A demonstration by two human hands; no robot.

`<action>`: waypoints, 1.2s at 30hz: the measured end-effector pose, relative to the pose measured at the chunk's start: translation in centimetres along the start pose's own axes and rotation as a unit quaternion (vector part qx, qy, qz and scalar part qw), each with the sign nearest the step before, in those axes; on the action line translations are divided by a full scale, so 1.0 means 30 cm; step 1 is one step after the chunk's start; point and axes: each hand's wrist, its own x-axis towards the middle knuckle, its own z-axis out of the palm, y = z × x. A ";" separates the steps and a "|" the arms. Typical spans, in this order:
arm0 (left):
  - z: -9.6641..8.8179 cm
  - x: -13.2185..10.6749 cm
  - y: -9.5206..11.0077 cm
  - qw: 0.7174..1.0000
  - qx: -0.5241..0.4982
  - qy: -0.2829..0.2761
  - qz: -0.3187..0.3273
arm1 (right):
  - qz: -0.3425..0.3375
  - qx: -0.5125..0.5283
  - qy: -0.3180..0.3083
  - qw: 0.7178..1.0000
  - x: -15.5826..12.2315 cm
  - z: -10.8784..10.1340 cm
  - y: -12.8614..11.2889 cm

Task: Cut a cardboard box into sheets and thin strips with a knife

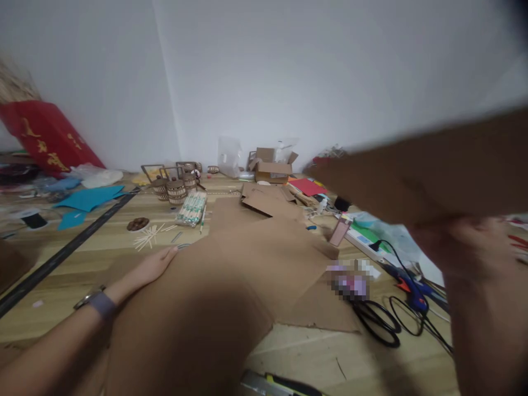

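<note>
A big creased sheet of brown cardboard (256, 253) lies across the table in front of me. My left hand (157, 267) rests at its left edge, fingers stretched out along the board. At the right, my right hand (474, 242) is raised, closed on the lower edge of a cardboard piece (437, 165); motion smears both. A utility knife (289, 385) with yellow trim lies at the bottom edge of the view. Under the raised piece, a blue glue gun (416, 297) rests on the table beside a coiled black cable (377, 324).
Small woven baskets (177, 191) stand at the back left, near a packet of sticks (192, 209) and loose sticks (147, 236). Blue sheets (91, 198) lie left of a black strip (74, 247). An open cardboard box (272, 171) sits by the wall; a power strip (363, 242) lies right.
</note>
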 end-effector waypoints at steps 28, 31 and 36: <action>-0.015 -0.076 -0.054 0.998 0.009 -0.066 0.016 | 0.171 -0.069 -0.299 0.936 -0.146 0.377 0.139; 0.001 -0.080 -0.042 0.995 0.011 -0.091 0.029 | 0.156 -0.079 -0.258 0.950 -0.223 0.358 0.123; 0.008 -0.079 -0.028 0.993 0.022 -0.109 0.044 | 0.001 -0.091 -0.177 0.980 -0.458 0.361 -0.081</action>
